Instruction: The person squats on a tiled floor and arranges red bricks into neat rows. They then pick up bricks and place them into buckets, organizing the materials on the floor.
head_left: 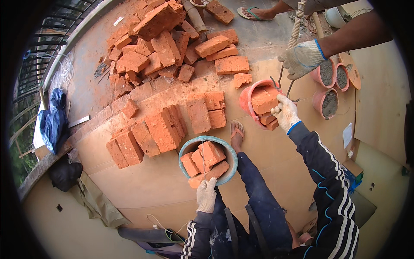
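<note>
My left hand (206,196), in a pale knitted glove, is closed on the thin wire handle of a teal bucket (235,162). Inside that bucket lie several orange brick pieces (211,153). To the right, a red bucket (246,100) leans tilted with bricks (264,100) in it. My gloved right hand (285,113) is closed at its rim, where the wire handle runs into the fingers. Just above, a co-worker's gloved hand (303,59) holds dark metal hooks (280,77) below a thick rope (297,23); one hook reaches the red bucket's rim.
A brick heap (151,47) rises at the far left, with rows of stacked bricks (159,129) nearer. Several buckets of wet mortar (330,103) stand at right. A blue tarp (54,121) lies by the railing (32,77). The co-worker's sandalled foot (258,14) is at the back.
</note>
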